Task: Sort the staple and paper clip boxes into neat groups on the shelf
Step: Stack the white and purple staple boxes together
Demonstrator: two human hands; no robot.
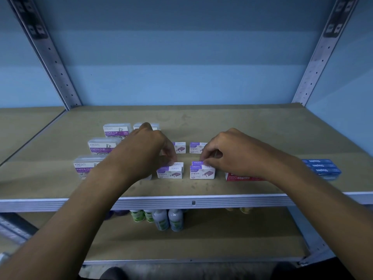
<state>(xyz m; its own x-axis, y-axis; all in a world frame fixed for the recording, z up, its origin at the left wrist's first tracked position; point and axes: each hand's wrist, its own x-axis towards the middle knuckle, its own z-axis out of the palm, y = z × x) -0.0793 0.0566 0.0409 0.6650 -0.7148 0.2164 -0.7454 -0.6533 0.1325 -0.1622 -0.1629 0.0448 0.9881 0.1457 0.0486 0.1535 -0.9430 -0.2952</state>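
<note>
A: What is the person working on?

B: The small white-and-purple staple boxes (202, 172) in the middle of the shelf (222, 122). They stand as four little stacks, two in front and two behind, and both hands are on the front pair.

A: What is each hand's grip doing?

B: The right hand (228, 152) has its fingertips pinched closed on the top box (197, 163) of the front right stack, which sits slightly off from the box beneath it. The left hand (145, 150) curls over the back of the front left stack (170, 171); its fingers look nearly closed on the upper box there, though the hand hides the contact, so a firm hold cannot be confirmed.

A: So which step is this?

B: Judging by the layout, squaring up the staple stacks. The sorting looks well advanced: paper clip boxes (101, 147) line up in a column to the left, a red staple box (242, 177) lies just right of the stacks under the right wrist, and blue staple boxes (321, 167) sit well apart at the far right.

A: And the next move?

B: Probably nudging each top box flush with the one below, lightly enough not to push the stack out of line.
</note>
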